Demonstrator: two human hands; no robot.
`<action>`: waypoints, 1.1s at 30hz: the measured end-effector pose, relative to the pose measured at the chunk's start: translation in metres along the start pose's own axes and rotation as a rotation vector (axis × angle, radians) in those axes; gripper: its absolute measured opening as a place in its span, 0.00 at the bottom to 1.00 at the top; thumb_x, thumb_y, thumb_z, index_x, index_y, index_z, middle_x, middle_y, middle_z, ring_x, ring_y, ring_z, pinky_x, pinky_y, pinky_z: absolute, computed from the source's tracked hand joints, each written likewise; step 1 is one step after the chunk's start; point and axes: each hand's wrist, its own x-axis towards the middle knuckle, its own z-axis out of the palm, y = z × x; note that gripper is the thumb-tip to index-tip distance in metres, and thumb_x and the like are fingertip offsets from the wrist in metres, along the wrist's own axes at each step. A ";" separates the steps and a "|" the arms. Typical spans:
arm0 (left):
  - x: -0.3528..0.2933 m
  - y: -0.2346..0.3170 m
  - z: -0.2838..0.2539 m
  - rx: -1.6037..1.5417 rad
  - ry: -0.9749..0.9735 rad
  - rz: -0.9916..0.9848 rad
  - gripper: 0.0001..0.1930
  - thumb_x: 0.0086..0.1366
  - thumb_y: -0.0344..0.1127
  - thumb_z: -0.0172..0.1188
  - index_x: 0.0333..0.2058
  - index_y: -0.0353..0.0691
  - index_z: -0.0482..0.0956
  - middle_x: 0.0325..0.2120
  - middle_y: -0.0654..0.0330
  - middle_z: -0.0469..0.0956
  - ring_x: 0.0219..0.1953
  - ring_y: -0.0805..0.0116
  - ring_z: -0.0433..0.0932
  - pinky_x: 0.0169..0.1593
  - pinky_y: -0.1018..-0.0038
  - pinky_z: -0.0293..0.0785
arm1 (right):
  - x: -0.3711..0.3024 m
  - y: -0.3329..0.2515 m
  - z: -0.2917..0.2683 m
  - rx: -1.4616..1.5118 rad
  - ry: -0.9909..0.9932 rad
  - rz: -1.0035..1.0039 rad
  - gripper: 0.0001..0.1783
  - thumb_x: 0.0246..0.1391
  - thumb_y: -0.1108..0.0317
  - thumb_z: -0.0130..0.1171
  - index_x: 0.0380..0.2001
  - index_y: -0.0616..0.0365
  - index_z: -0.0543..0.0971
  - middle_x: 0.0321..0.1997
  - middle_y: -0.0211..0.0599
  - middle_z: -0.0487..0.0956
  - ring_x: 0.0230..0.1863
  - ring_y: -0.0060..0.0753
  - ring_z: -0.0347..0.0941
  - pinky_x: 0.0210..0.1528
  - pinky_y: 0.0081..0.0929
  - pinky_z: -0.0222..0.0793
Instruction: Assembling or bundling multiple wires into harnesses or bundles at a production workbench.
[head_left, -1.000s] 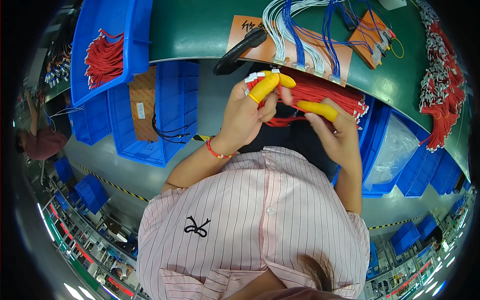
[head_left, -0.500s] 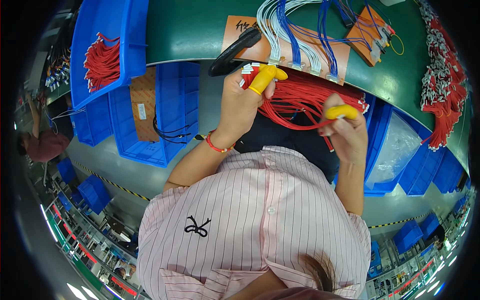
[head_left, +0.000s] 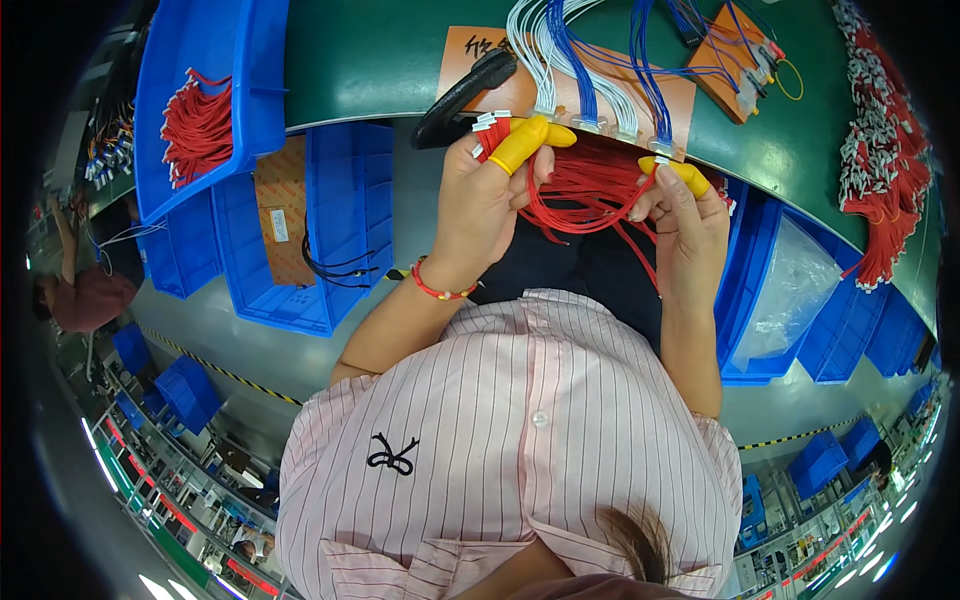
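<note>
My left hand, with yellow finger cots on its fingertips, is closed around red cables whose white plug ends stick out past the thumb. My right hand, also with a yellow finger cot, pinches a red cable end at a white connector. That end is at the right-hand socket on the front edge of an orange board; whether it is seated I cannot tell. White cables and blue cables run back from the board's sockets. Between my hands hangs a bundle of red cables.
A black curved handle-like object lies at the board's left. Beyond is a smaller orange block with wires. A blue bin at the left holds red cables; more red cables hang at the right. Blue bins stand below the green table.
My right hand has moved up and slightly left, bringing the red cable's end to the right-hand socket on the board. My left hand has stayed nearly in place, holding its cables.
</note>
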 end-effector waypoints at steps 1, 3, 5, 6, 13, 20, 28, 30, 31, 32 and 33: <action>0.000 0.002 -0.003 -0.026 -0.028 -0.036 0.12 0.69 0.32 0.50 0.39 0.28 0.78 0.23 0.63 0.75 0.14 0.87 0.53 0.18 0.85 0.46 | 0.000 -0.001 0.000 0.005 0.009 0.002 0.11 0.60 0.69 0.56 0.38 0.68 0.78 0.32 0.39 0.79 0.26 0.24 0.73 0.34 0.21 0.70; 0.001 0.007 -0.007 -0.008 -0.075 -0.060 0.13 0.70 0.32 0.48 0.41 0.27 0.77 0.25 0.62 0.76 0.13 0.87 0.52 0.17 0.84 0.46 | 0.001 -0.001 -0.001 0.014 0.022 0.000 0.11 0.59 0.69 0.57 0.38 0.68 0.78 0.31 0.39 0.79 0.25 0.24 0.73 0.33 0.21 0.69; 0.000 0.010 -0.009 0.000 -0.094 -0.079 0.14 0.71 0.32 0.46 0.43 0.27 0.77 0.25 0.61 0.76 0.13 0.87 0.51 0.17 0.84 0.45 | 0.002 0.001 -0.001 0.021 0.035 -0.003 0.11 0.59 0.69 0.58 0.38 0.68 0.78 0.31 0.39 0.79 0.24 0.24 0.72 0.32 0.21 0.69; -0.002 0.011 -0.009 -0.001 -0.090 -0.086 0.14 0.71 0.32 0.45 0.43 0.27 0.76 0.25 0.61 0.76 0.13 0.87 0.51 0.17 0.84 0.46 | 0.003 0.001 -0.001 0.030 0.042 -0.009 0.11 0.58 0.69 0.59 0.38 0.68 0.78 0.31 0.39 0.80 0.24 0.24 0.72 0.31 0.21 0.69; -0.008 0.009 -0.020 0.001 -0.117 -0.147 0.18 0.72 0.34 0.42 0.49 0.23 0.71 0.35 0.56 0.78 0.14 0.87 0.51 0.16 0.86 0.45 | 0.004 0.001 0.002 0.070 0.066 0.024 0.10 0.57 0.70 0.60 0.38 0.68 0.79 0.34 0.41 0.80 0.23 0.23 0.71 0.29 0.20 0.68; -0.007 0.013 -0.022 -0.041 -0.102 -0.156 0.16 0.66 0.26 0.40 0.48 0.26 0.73 0.37 0.54 0.79 0.14 0.86 0.52 0.17 0.85 0.47 | 0.004 0.000 -0.004 0.087 0.034 0.087 0.10 0.57 0.70 0.59 0.37 0.67 0.79 0.35 0.41 0.81 0.23 0.22 0.70 0.29 0.19 0.67; -0.004 0.008 -0.019 -0.007 -0.107 -0.128 0.19 0.72 0.35 0.41 0.50 0.23 0.70 0.36 0.55 0.78 0.14 0.87 0.51 0.17 0.86 0.45 | 0.000 0.008 0.012 0.438 0.166 0.144 0.10 0.59 0.70 0.55 0.40 0.65 0.79 0.37 0.37 0.80 0.29 0.21 0.70 0.35 0.19 0.66; -0.003 0.009 -0.018 0.009 -0.117 -0.115 0.19 0.72 0.35 0.41 0.49 0.23 0.70 0.36 0.55 0.78 0.13 0.87 0.51 0.17 0.86 0.45 | 0.002 0.006 0.010 0.427 0.114 0.165 0.11 0.60 0.70 0.55 0.41 0.65 0.79 0.37 0.36 0.80 0.30 0.21 0.70 0.36 0.19 0.66; -0.004 0.010 -0.018 0.016 -0.122 -0.108 0.19 0.72 0.35 0.41 0.49 0.23 0.70 0.36 0.55 0.78 0.13 0.87 0.50 0.17 0.86 0.45 | 0.003 0.005 0.004 0.398 0.046 0.178 0.11 0.60 0.70 0.55 0.42 0.66 0.78 0.37 0.36 0.80 0.30 0.21 0.70 0.37 0.19 0.67; -0.004 0.011 -0.017 0.024 -0.122 -0.101 0.19 0.72 0.35 0.41 0.49 0.23 0.70 0.35 0.56 0.78 0.13 0.87 0.51 0.17 0.86 0.45 | 0.005 0.004 -0.001 0.369 -0.025 0.191 0.12 0.60 0.69 0.54 0.42 0.66 0.78 0.37 0.35 0.79 0.30 0.21 0.70 0.37 0.19 0.67; -0.005 0.012 -0.016 0.031 -0.122 -0.094 0.19 0.72 0.35 0.41 0.49 0.23 0.70 0.35 0.56 0.78 0.13 0.86 0.51 0.17 0.86 0.45 | 0.004 0.003 -0.004 0.259 -0.016 0.158 0.11 0.60 0.70 0.55 0.42 0.66 0.78 0.36 0.34 0.79 0.30 0.21 0.70 0.38 0.20 0.67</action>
